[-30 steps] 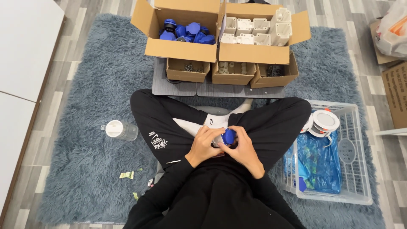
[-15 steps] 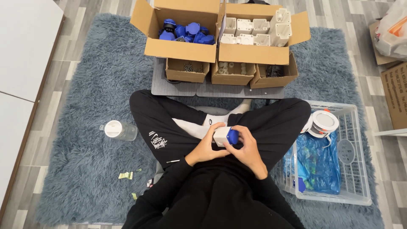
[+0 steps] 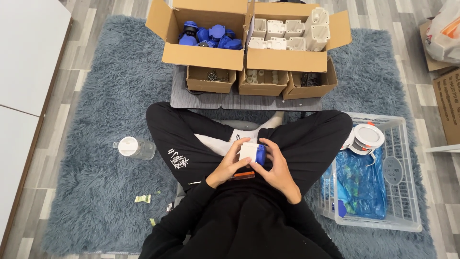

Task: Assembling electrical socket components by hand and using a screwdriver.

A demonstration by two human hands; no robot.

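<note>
I sit cross-legged on a blue-grey shaggy rug (image 3: 105, 182). Both hands meet over my lap on one small part: a white square housing with a blue round socket piece (image 3: 254, 153) on its right side. My left hand (image 3: 229, 165) grips the white body from the left. My right hand (image 3: 277, 169) wraps the blue side, fingers curled over it. An orange-handled tool (image 3: 242, 176) lies on my lap just under the hands.
Ahead, an open box of blue parts (image 3: 208, 36) and an open box of white housings (image 3: 287, 33) stand above three small boxes (image 3: 261, 81) on a grey board. A white wire basket (image 3: 397, 192) sits right, a capped plastic bottle (image 3: 135, 147) left.
The part has been turned in my hands: the white housing now faces up on the left with the blue piece at its right side. The hands stayed over my lap.
</note>
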